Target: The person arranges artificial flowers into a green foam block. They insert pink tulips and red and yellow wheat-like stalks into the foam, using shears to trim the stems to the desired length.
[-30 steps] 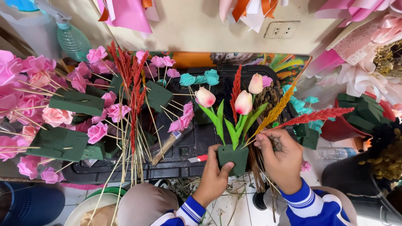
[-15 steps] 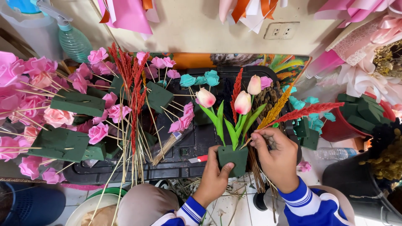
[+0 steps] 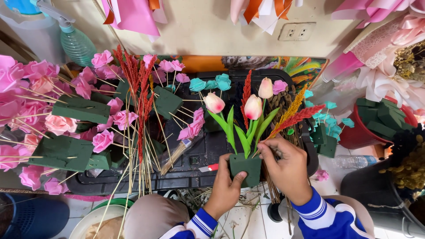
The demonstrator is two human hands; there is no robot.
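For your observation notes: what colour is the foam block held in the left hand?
Dark green foam block, seen in the head view.

Pink paper roses (image 3: 106, 119) and red spikes (image 3: 141, 95) crowd the left; bare black tray (image 3: 195, 170) beside them lies open.

Looked steeply down from the wearer's head, close over the left hand (image 3: 226, 190) and right hand (image 3: 287, 170), facing the wall (image 3: 208, 31) beyond the flower-crowded tray (image 3: 177, 179).
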